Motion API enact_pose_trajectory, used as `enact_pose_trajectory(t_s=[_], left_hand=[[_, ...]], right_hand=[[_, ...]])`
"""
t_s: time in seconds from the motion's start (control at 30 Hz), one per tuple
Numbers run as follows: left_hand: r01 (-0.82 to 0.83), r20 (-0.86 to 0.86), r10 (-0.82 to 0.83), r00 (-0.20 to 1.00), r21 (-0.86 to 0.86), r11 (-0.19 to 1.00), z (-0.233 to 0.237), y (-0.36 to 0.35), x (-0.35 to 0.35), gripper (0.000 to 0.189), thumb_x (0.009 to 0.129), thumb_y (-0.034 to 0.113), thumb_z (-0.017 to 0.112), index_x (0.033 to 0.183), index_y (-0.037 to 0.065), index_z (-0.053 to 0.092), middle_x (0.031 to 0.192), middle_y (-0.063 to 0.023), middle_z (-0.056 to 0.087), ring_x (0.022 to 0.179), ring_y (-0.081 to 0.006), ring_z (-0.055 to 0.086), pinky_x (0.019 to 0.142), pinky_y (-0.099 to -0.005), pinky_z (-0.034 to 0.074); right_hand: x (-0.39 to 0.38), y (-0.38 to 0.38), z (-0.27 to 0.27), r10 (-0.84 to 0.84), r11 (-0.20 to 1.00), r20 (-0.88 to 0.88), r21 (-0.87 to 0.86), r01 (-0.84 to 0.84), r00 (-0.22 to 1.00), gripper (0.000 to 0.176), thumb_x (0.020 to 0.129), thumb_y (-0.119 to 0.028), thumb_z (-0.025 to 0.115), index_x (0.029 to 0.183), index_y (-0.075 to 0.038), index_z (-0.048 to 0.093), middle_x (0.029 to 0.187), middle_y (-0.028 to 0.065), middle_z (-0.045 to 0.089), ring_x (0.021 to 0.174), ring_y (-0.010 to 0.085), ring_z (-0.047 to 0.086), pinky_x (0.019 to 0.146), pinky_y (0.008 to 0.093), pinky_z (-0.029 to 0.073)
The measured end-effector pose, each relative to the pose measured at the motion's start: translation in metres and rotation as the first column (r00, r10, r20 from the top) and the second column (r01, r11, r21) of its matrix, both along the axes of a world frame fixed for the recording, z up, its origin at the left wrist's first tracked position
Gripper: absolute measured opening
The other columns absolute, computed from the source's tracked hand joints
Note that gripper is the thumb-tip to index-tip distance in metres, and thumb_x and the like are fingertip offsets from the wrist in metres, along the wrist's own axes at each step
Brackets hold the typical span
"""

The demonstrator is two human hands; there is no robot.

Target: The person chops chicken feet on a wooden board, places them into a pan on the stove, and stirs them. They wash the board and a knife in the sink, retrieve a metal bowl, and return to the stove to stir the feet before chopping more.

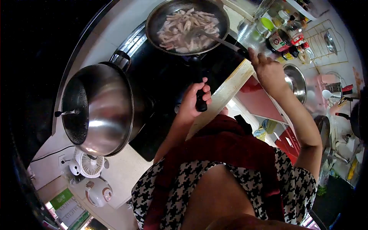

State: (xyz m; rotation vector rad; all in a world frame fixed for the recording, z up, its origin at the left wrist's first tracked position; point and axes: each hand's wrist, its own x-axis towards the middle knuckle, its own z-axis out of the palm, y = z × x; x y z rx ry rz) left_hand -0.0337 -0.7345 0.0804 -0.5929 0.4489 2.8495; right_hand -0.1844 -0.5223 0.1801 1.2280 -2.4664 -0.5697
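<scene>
Nearest to the camera, a dark red apron was worn over a black-and-white houndstooth top. Just beyond it, the black pan handle was gripped by the left hand, the fingers curled closed around its near end. The dark handle of a spatula was held by the right hand, which was mostly closed, with one finger extended along the handle.

Beneath the left forearm and the pan handle, a black glossy hob was bordered by a pale counter edge. To the left, a large steel pot with a domed lid was seen, the lid fitted with a clear top and a knob. Beside it, a small white fan and a white kettle were placed.

To the right, a steel bowl was positioned beyond the right forearm, and red cabinet fronts were visible below the counter edge.

Farther off, the round pan was set over the far part of the hob. Pale strips of food were spread in it, and the spatula's blade was lowered among them. At the far right, sauce bottles were grouped near a bright green lid.
</scene>
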Motion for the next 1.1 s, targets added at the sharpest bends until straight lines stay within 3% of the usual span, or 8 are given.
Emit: enact_pose_trajectory(t_s=[0.07, 0.3, 0.43, 0.6, 0.7, 0.83, 0.97, 1.1], left_hand=[[0.002, 0.004, -0.002, 1.000, 0.039, 0.999, -0.003, 0.000, 0.000, 0.023, 0.084, 0.016, 0.055, 0.106, 0.011, 0.047, 0.075, -0.0021, 0.050, 0.056, -0.0138, 0.046, 0.053, -0.0291, 0.039], [0.005, -0.017, -0.005, 1.000, -0.018, 1.000, -0.001, -0.001, 0.001, 0.024, 0.085, 0.016, 0.052, 0.108, 0.010, 0.048, 0.077, -0.0004, 0.049, 0.057, -0.0123, 0.045, 0.052, -0.0281, 0.038], [0.015, 0.002, -0.015, 1.000, -0.047, 0.999, 0.002, -0.002, 0.001, 0.025, 0.085, 0.016, 0.052, 0.109, 0.010, 0.048, 0.077, -0.0006, 0.049, 0.057, -0.0122, 0.045, 0.052, -0.0280, 0.038], [0.007, 0.001, -0.007, 1.000, -0.047, 0.999, 0.000, -0.002, 0.000, 0.026, 0.086, 0.017, 0.052, 0.110, 0.010, 0.047, 0.077, -0.0009, 0.049, 0.057, -0.0122, 0.045, 0.052, -0.0281, 0.038], [0.029, -0.027, -0.029, 0.999, -0.024, 0.999, -0.003, -0.004, 0.000, 0.026, 0.086, 0.017, 0.052, 0.111, 0.010, 0.046, 0.077, -0.0008, 0.049, 0.057, -0.0123, 0.045, 0.052, -0.0283, 0.038], [0.014, -0.025, -0.015, 1.000, -0.013, 1.000, -0.003, -0.004, -0.001, 0.023, 0.085, 0.016, 0.052, 0.107, 0.009, 0.047, 0.076, -0.0022, 0.049, 0.056, -0.0131, 0.045, 0.052, -0.0289, 0.039], [-0.008, 0.001, 0.008, 1.000, -0.033, 0.999, 0.002, -0.002, 0.000, 0.022, 0.085, 0.015, 0.052, 0.105, 0.009, 0.047, 0.075, -0.0032, 0.049, 0.056, -0.0135, 0.046, 0.052, -0.0291, 0.039], [0.035, -0.034, -0.035, 0.999, -0.024, 0.999, -0.004, -0.004, 0.000, 0.025, 0.086, 0.016, 0.050, 0.110, 0.010, 0.047, 0.077, -0.0005, 0.049, 0.057, -0.0124, 0.044, 0.052, -0.0282, 0.038]], right_hand=[[0.000, -0.004, -0.005, -0.073, 0.995, 0.053, 0.070, 0.069, 0.996, 0.060, 0.076, -0.010, 0.052, 0.134, -0.007, 0.037, 0.084, 0.0092, 0.056, 0.065, 0.0221, 0.062, 0.051, 0.0345, 0.051], [0.019, 0.010, 0.027, -0.139, 0.989, 0.110, -0.038, 0.144, 0.984, 0.056, 0.075, -0.009, 0.053, 0.130, -0.008, 0.041, 0.085, 0.0103, 0.056, 0.071, 0.0241, 0.063, 0.053, 0.0336, 0.051], [0.005, 0.022, 0.014, -0.049, 0.989, 0.078, -0.138, 0.059, 0.996, 0.051, 0.079, -0.009, 0.050, 0.129, -0.011, 0.042, 0.083, 0.0086, 0.056, 0.068, 0.0231, 0.063, 0.051, 0.0351, 0.051], [0.012, 0.040, 0.060, -0.212, 0.970, 0.056, -0.108, 0.217, 0.976, 0.048, 0.082, -0.013, 0.051, 0.129, -0.017, 0.044, 0.086, 0.0069, 0.058, 0.069, 0.0237, 0.062, 0.053, 0.0351, 0.051], [-0.005, 0.040, 0.031, -0.181, 0.983, 0.027, -0.021, 0.181, 0.983, 0.047, 0.082, -0.014, 0.052, 0.129, -0.017, 0.044, 0.085, 0.0072, 0.057, 0.068, 0.0249, 0.061, 0.055, 0.0363, 0.051], [0.000, 0.036, 0.036, -0.163, 0.964, 0.166, -0.182, 0.193, 0.972, 0.045, 0.083, -0.020, 0.054, 0.128, -0.020, 0.046, 0.082, 0.0079, 0.056, 0.067, 0.0258, 0.061, 0.055, 0.0370, 0.050], [0.025, 0.041, 0.062, -0.222, 0.970, 0.191, -0.060, 0.237, 0.956, 0.043, 0.084, -0.024, 0.055, 0.126, -0.020, 0.048, 0.081, 0.0073, 0.057, 0.066, 0.0253, 0.061, 0.052, 0.0379, 0.049], [0.016, 0.032, 0.030, -0.155, 0.969, 0.271, -0.148, 0.200, 0.950, 0.042, 0.083, -0.026, 0.056, 0.124, -0.019, 0.049, 0.081, 0.0083, 0.058, 0.066, 0.0267, 0.062, 0.052, 0.0385, 0.050]])
